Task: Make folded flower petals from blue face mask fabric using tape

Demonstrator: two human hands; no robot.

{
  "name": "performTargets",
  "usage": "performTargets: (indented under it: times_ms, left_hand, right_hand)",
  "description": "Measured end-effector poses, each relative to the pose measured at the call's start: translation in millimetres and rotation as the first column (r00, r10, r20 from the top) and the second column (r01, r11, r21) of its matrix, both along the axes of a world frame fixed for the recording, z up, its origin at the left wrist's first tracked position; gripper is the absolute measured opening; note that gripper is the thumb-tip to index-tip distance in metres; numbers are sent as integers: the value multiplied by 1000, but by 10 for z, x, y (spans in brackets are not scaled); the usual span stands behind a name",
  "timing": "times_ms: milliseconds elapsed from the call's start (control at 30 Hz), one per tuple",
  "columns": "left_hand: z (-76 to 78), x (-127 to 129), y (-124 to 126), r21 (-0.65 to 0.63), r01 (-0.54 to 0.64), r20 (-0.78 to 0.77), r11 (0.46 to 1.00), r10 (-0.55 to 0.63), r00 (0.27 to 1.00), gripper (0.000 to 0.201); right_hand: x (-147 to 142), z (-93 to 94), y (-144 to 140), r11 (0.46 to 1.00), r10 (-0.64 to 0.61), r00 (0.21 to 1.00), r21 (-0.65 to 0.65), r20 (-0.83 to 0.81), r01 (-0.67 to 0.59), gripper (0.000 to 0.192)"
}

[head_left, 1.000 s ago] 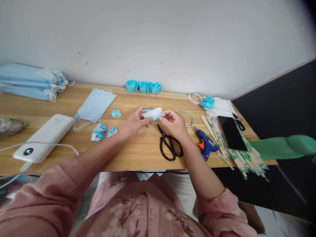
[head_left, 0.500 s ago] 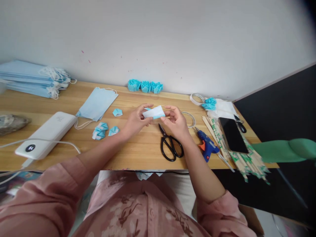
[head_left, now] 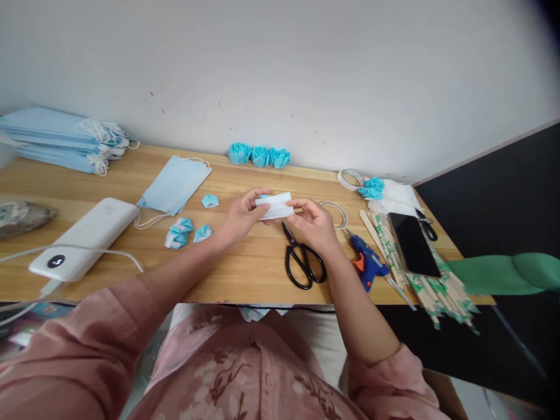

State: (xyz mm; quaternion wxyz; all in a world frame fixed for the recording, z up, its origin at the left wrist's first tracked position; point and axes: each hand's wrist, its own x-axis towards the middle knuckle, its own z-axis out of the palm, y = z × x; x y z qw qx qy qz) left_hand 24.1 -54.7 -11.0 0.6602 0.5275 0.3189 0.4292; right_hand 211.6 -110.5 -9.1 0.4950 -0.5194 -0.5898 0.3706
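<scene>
Between my two hands is a folded strip of face mask material (head_left: 276, 206), its white side toward me. My left hand (head_left: 245, 214) pinches the strip's left end, thumb in front. At the right end, my right hand (head_left: 312, 220) grips it with thumb and fingertips. A bit of blue shows behind the strip near my left fingers. Black-handled scissors (head_left: 303, 259) lie on the table just below my right hand. To the left rest several small folded blue pieces (head_left: 178, 233), one of them a blue pentagon (head_left: 210, 200).
Blue rosettes (head_left: 259, 156) stand along the wall. Face masks (head_left: 175, 184) lie left, with a mask stack (head_left: 52, 140) behind. A white power bank (head_left: 83, 239) trails cables. Rightward are tape rolls (head_left: 336, 216), a blue glue gun (head_left: 367, 262), a phone (head_left: 413, 245) and wrapped chopsticks (head_left: 441, 300).
The strip has turned so its white face shows more fully and the blue lower edge is out of sight. My right fingers have shifted inward over its right end.
</scene>
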Motion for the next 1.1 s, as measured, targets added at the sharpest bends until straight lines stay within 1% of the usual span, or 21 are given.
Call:
performTargets:
  times_ms: [100,167,267,400,533,600,667,733,767,867,1000,1100]
  left_hand:
    - [-9,3,14,-64,-35,48,997,38,998,38]
    - [-14,3,20,-94,-46,66,995,52,996,38]
    - [-19,4,19,-98,-46,67,994,53,996,38]
    - [-19,3,7,-87,-11,81,996,18,997,40]
    - [-11,2,-4,-107,25,95,994,-15,995,41]
    - [-17,4,-5,-114,26,101,993,-14,995,41]
    - [-35,9,1,-116,19,107,993,-6,994,41]
    - [-61,13,12,-114,5,109,993,7,994,41]
    - [-73,15,18,-111,-3,108,994,15,994,42]
    - [-88,13,26,-103,-24,101,994,35,994,41]
    - [-54,-5,4,-143,-16,103,990,31,994,38]
    - [-24,-17,-20,-152,-9,108,988,25,994,33]
  right_hand:
    - [-7,38,-24,997,78,995,14,58,-79,43]
    - [-4,39,-32,995,83,991,54,106,-89,43]
    - [17,-2,-28,996,29,990,84,136,-40,36]
    - [49,-73,6,996,-66,992,62,104,60,21]
    - [42,-75,35,989,-142,987,56,72,138,22]
    - [27,-58,34,991,-129,991,54,48,126,23]
    - [11,-44,25,996,-79,997,49,25,78,25]
    - [0,-38,14,999,-38,999,39,31,37,26]
    - [-4,-38,10,999,-30,999,36,45,29,24]
    - [-6,-51,8,997,-59,996,51,70,55,18]
    - [5,-74,23,990,-123,991,71,53,119,20]
    - [11,-79,38,984,-166,983,81,75,160,21]
